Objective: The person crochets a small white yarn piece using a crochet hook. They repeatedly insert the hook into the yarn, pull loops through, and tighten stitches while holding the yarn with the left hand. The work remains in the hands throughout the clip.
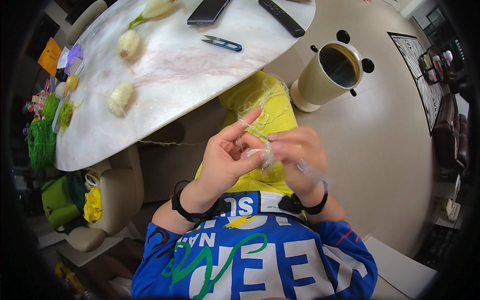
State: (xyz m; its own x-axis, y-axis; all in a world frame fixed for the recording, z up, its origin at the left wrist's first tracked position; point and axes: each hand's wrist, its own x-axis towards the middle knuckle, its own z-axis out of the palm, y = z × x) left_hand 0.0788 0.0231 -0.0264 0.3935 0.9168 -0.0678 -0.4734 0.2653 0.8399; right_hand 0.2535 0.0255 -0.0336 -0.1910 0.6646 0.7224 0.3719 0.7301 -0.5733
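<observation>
Above my lap, my left hand (232, 150) pinches a small piece of cream, shiny yarn work (267, 154) between thumb and fingers. A strand of cream yarn (245, 123) crosses the raised left index finger. My right hand (302, 153) is close against the right side of the piece and blurred by motion. A translucent handle (310, 170), perhaps that of a crochet hook, shows at the right palm; its tip is hidden. Loose tangled yarn (268, 101) lies over the yellow trousers (281, 112). Another thin strand (172, 143) stretches left below the table edge.
On the marble table (168, 75) are thread snips (223, 43), a phone (208, 11), a remote control (281, 17), and cream yarn pieces (120, 98) (128, 44). Green yarn (41, 144) sits at the left rim. A bin (326, 75) stands right; a chair (120, 191) stands left.
</observation>
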